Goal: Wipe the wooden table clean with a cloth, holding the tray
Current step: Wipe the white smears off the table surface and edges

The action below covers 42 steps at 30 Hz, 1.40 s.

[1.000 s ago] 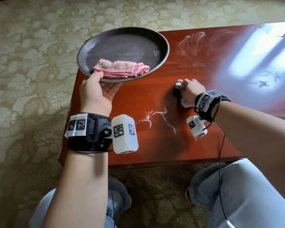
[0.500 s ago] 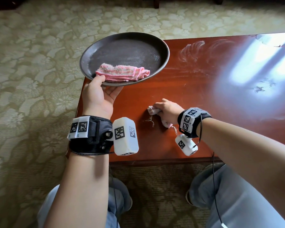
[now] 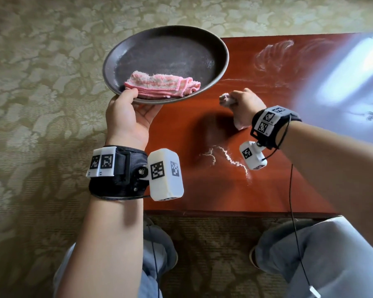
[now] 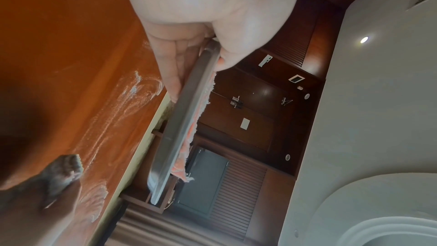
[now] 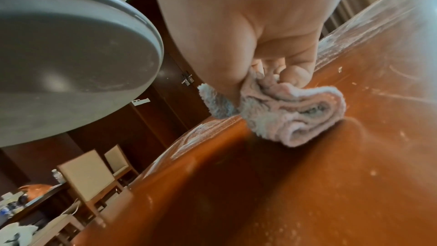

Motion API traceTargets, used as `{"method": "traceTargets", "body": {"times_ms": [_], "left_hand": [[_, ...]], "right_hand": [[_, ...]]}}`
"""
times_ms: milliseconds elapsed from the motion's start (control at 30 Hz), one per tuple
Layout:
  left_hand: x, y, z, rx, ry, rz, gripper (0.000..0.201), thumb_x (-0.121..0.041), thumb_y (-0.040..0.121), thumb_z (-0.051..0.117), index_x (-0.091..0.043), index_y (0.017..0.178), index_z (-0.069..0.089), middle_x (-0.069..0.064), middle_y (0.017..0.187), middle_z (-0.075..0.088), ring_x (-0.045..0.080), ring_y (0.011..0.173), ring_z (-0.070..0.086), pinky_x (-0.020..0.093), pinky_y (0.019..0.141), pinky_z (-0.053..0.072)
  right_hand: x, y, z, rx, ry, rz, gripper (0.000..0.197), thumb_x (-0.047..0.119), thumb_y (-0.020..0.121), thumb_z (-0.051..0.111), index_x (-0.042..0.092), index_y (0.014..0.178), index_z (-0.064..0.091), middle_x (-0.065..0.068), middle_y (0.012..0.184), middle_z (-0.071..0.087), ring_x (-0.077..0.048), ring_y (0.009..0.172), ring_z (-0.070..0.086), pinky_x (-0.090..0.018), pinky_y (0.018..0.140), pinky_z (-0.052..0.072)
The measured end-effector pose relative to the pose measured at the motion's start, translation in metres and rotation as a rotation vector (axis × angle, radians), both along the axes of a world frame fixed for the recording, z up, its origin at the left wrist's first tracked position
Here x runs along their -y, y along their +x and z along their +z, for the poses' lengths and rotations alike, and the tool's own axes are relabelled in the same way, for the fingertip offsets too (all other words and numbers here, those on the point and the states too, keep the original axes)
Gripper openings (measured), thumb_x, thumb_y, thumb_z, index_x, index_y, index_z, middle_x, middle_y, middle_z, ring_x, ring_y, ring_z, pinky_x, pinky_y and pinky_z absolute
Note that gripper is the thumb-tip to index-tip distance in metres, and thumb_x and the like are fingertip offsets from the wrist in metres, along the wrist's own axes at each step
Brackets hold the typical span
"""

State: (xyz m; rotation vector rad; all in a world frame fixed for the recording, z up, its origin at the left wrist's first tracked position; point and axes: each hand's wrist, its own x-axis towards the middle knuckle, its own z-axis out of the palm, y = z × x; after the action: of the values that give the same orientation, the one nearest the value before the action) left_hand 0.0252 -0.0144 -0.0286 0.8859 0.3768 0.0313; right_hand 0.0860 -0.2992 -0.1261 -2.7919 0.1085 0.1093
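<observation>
While the right hand (image 3: 244, 105) presses it down, the bunched pale cloth (image 5: 295, 113) sits on the wooden bench (image 3: 278, 190), its fingers curled round the wad and a folded lobe sticking out past the fingertips. In the head view only a small tuft of the cloth (image 3: 226, 99) shows ahead of the knuckles and another bit below the heel of the palm. Just behind that hand, toward the wrist, a thin crooked line of white powder (image 3: 226, 155) lies on the bench; beyond the hand, further from the person, faint swirled powder smears (image 3: 274, 54) mark the wood.

To the left of the right hand, the left hand (image 3: 127, 121) holds the dark round tray (image 3: 166, 39) by its near rim, thumb hooked over the top edge and fingers flat beneath. The left wrist view shows the tray (image 4: 179, 128) edge-on, pinched between thumb and fingers (image 4: 170, 74). The tray hangs partly over the bench's left end and partly over the carpet (image 3: 41, 82), and the right wrist view shows its grey underside (image 5: 71, 53) raised clear of the wood. On the tray, just beyond the left thumb, lies a folded pink towel (image 3: 162, 86).

Each forearm wears a black wrist strap with white marker blocks. Below the bench's near edge, the person's knees in light trousers stand on the patterned carpet.
</observation>
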Motion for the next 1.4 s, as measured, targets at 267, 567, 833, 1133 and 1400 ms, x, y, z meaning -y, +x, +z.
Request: {"method": "traceTargets", "body": {"times_ms": [267, 567, 833, 1133, 1400], "left_hand": [[-0.002, 0.004, -0.011, -0.022, 0.007, 0.011, 0.02, -0.002, 0.097, 0.047, 0.0, 0.108, 0.064, 0.018, 0.089, 0.072, 0.032, 0.083, 0.073, 0.04, 0.072, 0.06], [0.003, -0.011, 0.0, -0.006, 0.007, -0.013, 0.021, -0.003, 0.097, 0.047, 0.0, 0.111, 0.062, 0.015, 0.084, 0.073, 0.03, 0.081, 0.074, 0.041, 0.074, 0.06], [0.006, -0.026, 0.009, -0.004, -0.008, -0.02, 0.028, -0.003, 0.097, 0.047, 0.001, 0.122, 0.059, 0.017, 0.093, 0.072, 0.029, 0.082, 0.074, 0.04, 0.072, 0.06], [0.035, -0.028, 0.01, -0.011, 0.001, -0.068, 0.025, -0.003, 0.097, 0.047, 0.0, 0.117, 0.062, 0.015, 0.088, 0.074, 0.029, 0.083, 0.074, 0.04, 0.072, 0.06], [0.074, -0.018, 0.0, -0.037, 0.007, -0.122, 0.03, -0.004, 0.098, 0.047, 0.0, 0.124, 0.06, 0.018, 0.1, 0.072, 0.031, 0.088, 0.074, 0.041, 0.075, 0.06]], "right_hand": [[-0.02, 0.003, -0.013, -0.177, -0.033, 0.167, 0.036, 0.018, 0.096, 0.051, 0.021, 0.132, 0.057, -0.016, 0.136, 0.046, -0.036, 0.12, 0.05, -0.034, 0.094, 0.041], [-0.055, -0.047, -0.01, -0.079, 0.063, 0.571, 0.033, 0.004, 0.091, 0.057, 0.015, 0.12, 0.069, -0.014, 0.1, 0.05, -0.034, 0.089, 0.058, -0.039, 0.083, 0.048], [-0.057, -0.086, -0.006, -0.137, 0.121, 0.642, 0.046, -0.007, 0.085, 0.053, 0.018, 0.12, 0.071, -0.014, 0.104, 0.054, -0.031, 0.093, 0.059, -0.036, 0.084, 0.045], [-0.004, -0.094, 0.03, 0.051, 0.323, 0.259, 0.029, -0.002, 0.088, 0.057, 0.011, 0.108, 0.073, 0.0, 0.087, 0.06, -0.015, 0.063, 0.056, -0.033, 0.063, 0.052], [0.098, -0.084, 0.029, -0.032, 0.443, -0.384, 0.028, 0.005, 0.088, 0.034, 0.023, 0.074, 0.05, 0.01, 0.063, 0.051, -0.009, 0.038, 0.041, -0.016, 0.036, 0.029]]}}
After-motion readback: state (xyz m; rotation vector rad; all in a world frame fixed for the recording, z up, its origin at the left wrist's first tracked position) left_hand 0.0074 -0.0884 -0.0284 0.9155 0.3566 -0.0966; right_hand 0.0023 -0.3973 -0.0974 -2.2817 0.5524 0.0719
